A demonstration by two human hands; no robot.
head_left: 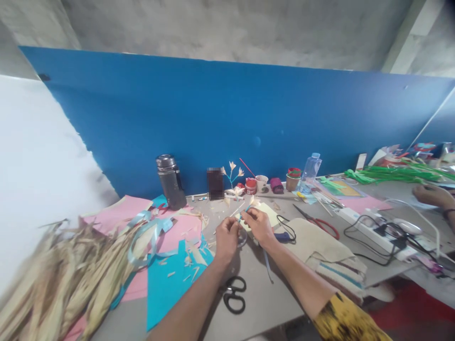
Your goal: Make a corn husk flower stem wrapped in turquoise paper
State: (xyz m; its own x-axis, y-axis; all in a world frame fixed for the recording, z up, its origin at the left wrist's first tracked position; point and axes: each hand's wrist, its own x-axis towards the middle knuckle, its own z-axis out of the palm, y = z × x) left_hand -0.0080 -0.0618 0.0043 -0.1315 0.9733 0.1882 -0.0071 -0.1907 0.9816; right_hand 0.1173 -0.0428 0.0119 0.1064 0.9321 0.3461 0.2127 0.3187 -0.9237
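My left hand and my right hand meet over the middle of the table, fingertips pinched close together. Between them is the thin blue stem of a small pale flower, whose petals show just above my right fingers. Much of the stem is hidden by the fingers. Black-handled scissors lie below my hands, their blades partly covered by my left arm. Behind my hands stands a branch of similar pale flowers on blue stems. Pale scraps lie on blue paper to the left.
Dried corn husks and pink paper cover the left side. A dark flask, paper cup and plastic bottle stand along the blue partition. Red-handled scissors, a power strip and another person's hand are right.
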